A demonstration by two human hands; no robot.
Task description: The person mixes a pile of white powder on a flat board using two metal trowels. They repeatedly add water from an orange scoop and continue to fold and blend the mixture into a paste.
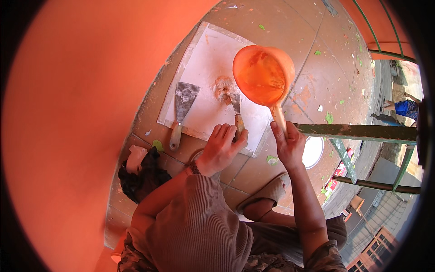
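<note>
My right hand (290, 144) grips the pale handle of an orange plastic dipper (260, 76), tilted above the right part of a board. Water or wet residue seems to glisten inside its bowl. My left hand (221, 149) has its thumb and fingers around the wooden handle of a small putty knife (239, 119). That blade touches a small mound of wet, grainy paste (224, 89) with a hollow in it. Beneath lies the whitish, square board (200, 61) with worn edges. A wider putty knife (183, 105) rests across the board's left edge, its handle over the tiles.
An orange wall (74, 119) rises at left. Right of me stands a green metal railing (357, 132), with a white round container (313, 153) behind it. A black plastic bag (146, 180) lies near my left forearm. Green paint flakes (329, 118) dot the tiled floor. A person (404, 108) is outside.
</note>
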